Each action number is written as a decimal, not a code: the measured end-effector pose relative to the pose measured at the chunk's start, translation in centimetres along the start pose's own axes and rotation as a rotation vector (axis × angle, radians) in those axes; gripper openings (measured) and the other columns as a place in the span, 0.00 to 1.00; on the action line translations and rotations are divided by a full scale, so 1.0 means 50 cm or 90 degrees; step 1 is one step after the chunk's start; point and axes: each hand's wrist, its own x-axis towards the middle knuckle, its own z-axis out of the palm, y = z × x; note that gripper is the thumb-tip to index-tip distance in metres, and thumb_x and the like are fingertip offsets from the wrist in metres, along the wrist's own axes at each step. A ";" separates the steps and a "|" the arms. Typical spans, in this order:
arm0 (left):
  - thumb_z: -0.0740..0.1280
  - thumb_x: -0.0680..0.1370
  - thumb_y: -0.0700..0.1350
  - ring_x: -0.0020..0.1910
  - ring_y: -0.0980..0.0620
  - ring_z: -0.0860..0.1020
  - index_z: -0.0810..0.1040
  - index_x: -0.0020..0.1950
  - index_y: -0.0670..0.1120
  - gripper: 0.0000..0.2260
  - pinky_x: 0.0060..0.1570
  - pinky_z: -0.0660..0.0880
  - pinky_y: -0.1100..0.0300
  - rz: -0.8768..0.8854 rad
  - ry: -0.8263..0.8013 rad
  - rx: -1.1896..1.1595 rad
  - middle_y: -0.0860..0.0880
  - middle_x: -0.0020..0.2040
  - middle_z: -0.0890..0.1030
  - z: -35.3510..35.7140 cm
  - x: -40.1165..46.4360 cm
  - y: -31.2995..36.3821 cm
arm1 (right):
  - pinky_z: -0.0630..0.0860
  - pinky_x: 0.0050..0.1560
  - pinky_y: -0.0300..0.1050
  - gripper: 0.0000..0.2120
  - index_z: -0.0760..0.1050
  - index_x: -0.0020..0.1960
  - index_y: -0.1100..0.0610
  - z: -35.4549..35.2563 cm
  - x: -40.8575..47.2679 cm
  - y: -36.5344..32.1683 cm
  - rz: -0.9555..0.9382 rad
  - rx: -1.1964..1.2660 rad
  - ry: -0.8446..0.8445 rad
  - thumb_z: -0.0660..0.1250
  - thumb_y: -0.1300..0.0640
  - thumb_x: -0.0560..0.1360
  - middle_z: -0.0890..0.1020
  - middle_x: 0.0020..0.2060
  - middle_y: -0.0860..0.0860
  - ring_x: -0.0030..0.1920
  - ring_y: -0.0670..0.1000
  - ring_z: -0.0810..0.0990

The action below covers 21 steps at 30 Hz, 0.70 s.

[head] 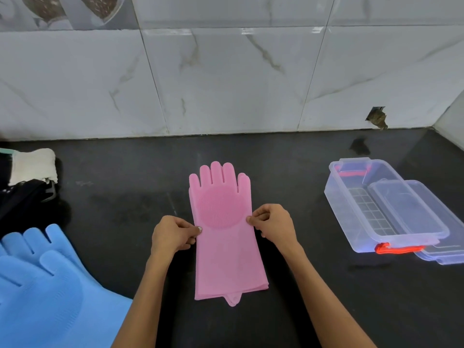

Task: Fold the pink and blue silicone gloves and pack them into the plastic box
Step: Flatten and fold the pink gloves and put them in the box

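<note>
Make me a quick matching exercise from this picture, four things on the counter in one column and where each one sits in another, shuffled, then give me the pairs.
Things:
1. pink glove
2. blue gloves
3. plastic box
4. white cloth

Places:
A. far left, near the wall
B. right side of the counter
C. centre, pinched at both edges by the left hand and right hand
D. near left corner

Pairs: 1-C, 2-D, 3-B, 4-A

A single head-worn wide-angle camera looks forward and steeply down, close over the glossy black stone counter (301, 310), facing the white marble-tiled wall (226, 79).
</note>
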 end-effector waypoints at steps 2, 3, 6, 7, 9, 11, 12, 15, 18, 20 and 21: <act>0.76 0.69 0.43 0.34 0.50 0.82 0.82 0.37 0.43 0.05 0.34 0.79 0.60 0.014 0.012 0.018 0.45 0.35 0.83 0.002 -0.002 0.002 | 0.77 0.43 0.42 0.07 0.77 0.44 0.55 0.009 -0.010 0.003 -0.034 0.000 0.051 0.74 0.58 0.69 0.81 0.38 0.49 0.38 0.47 0.79; 0.76 0.70 0.43 0.35 0.50 0.82 0.82 0.38 0.43 0.05 0.34 0.79 0.60 0.021 0.016 0.026 0.45 0.35 0.83 0.003 -0.003 0.002 | 0.77 0.43 0.41 0.07 0.76 0.44 0.55 0.013 -0.015 0.005 -0.053 -0.009 0.071 0.74 0.58 0.70 0.80 0.39 0.48 0.40 0.47 0.79; 0.74 0.71 0.43 0.35 0.50 0.81 0.82 0.39 0.44 0.04 0.38 0.80 0.58 0.035 0.019 0.048 0.46 0.35 0.83 0.005 -0.006 0.002 | 0.75 0.40 0.39 0.05 0.76 0.42 0.54 0.020 -0.023 0.010 -0.097 -0.050 0.084 0.72 0.57 0.71 0.80 0.36 0.48 0.37 0.47 0.78; 0.73 0.72 0.43 0.35 0.50 0.81 0.82 0.40 0.43 0.04 0.40 0.81 0.56 0.037 0.017 0.055 0.45 0.36 0.83 0.005 -0.007 0.002 | 0.74 0.38 0.39 0.04 0.76 0.41 0.54 0.022 -0.023 0.012 -0.103 -0.063 0.083 0.71 0.57 0.72 0.80 0.35 0.47 0.36 0.46 0.77; 0.72 0.73 0.43 0.35 0.49 0.80 0.82 0.41 0.42 0.05 0.44 0.81 0.53 0.045 0.010 0.079 0.45 0.36 0.82 0.005 -0.007 0.004 | 0.72 0.36 0.37 0.04 0.77 0.41 0.54 0.025 -0.024 0.014 -0.112 -0.082 0.083 0.70 0.57 0.73 0.80 0.35 0.46 0.35 0.45 0.76; 0.69 0.75 0.43 0.33 0.48 0.79 0.81 0.39 0.40 0.07 0.45 0.81 0.51 0.059 0.012 0.137 0.44 0.36 0.82 0.008 -0.011 0.008 | 0.71 0.36 0.37 0.03 0.77 0.42 0.54 0.026 -0.023 0.014 -0.127 -0.111 0.078 0.69 0.57 0.74 0.79 0.36 0.46 0.36 0.44 0.76; 0.67 0.76 0.44 0.33 0.47 0.78 0.80 0.39 0.40 0.09 0.43 0.81 0.51 0.068 0.018 0.185 0.44 0.35 0.81 0.010 -0.014 0.011 | 0.71 0.38 0.38 0.03 0.77 0.43 0.54 0.026 -0.022 0.014 -0.140 -0.135 0.072 0.68 0.56 0.74 0.79 0.37 0.46 0.37 0.45 0.76; 0.63 0.77 0.46 0.36 0.47 0.77 0.69 0.36 0.44 0.12 0.34 0.71 0.57 0.093 0.052 0.336 0.47 0.35 0.75 0.021 -0.029 0.022 | 0.71 0.42 0.40 0.05 0.77 0.46 0.55 0.022 -0.020 0.016 -0.190 -0.217 0.051 0.66 0.54 0.76 0.78 0.40 0.46 0.40 0.47 0.76; 0.63 0.77 0.46 0.31 0.51 0.71 0.65 0.35 0.46 0.13 0.29 0.64 0.61 0.118 0.106 0.394 0.50 0.32 0.70 0.032 -0.036 0.032 | 0.68 0.41 0.38 0.08 0.78 0.48 0.56 0.019 -0.020 0.022 -0.236 -0.267 0.037 0.64 0.52 0.78 0.77 0.41 0.47 0.39 0.47 0.74; 0.64 0.76 0.44 0.27 0.53 0.67 0.63 0.32 0.45 0.15 0.26 0.62 0.63 0.128 0.128 0.404 0.50 0.30 0.68 0.038 -0.038 0.035 | 0.68 0.40 0.39 0.10 0.78 0.49 0.57 0.016 -0.019 0.027 -0.274 -0.298 0.026 0.61 0.53 0.79 0.78 0.42 0.50 0.39 0.48 0.74; 0.64 0.76 0.43 0.26 0.54 0.66 0.63 0.31 0.45 0.15 0.25 0.61 0.63 0.131 0.129 0.411 0.50 0.29 0.68 0.039 -0.037 0.034 | 0.70 0.40 0.41 0.10 0.78 0.50 0.58 0.013 -0.018 0.030 -0.296 -0.312 0.014 0.60 0.54 0.79 0.78 0.43 0.50 0.40 0.49 0.75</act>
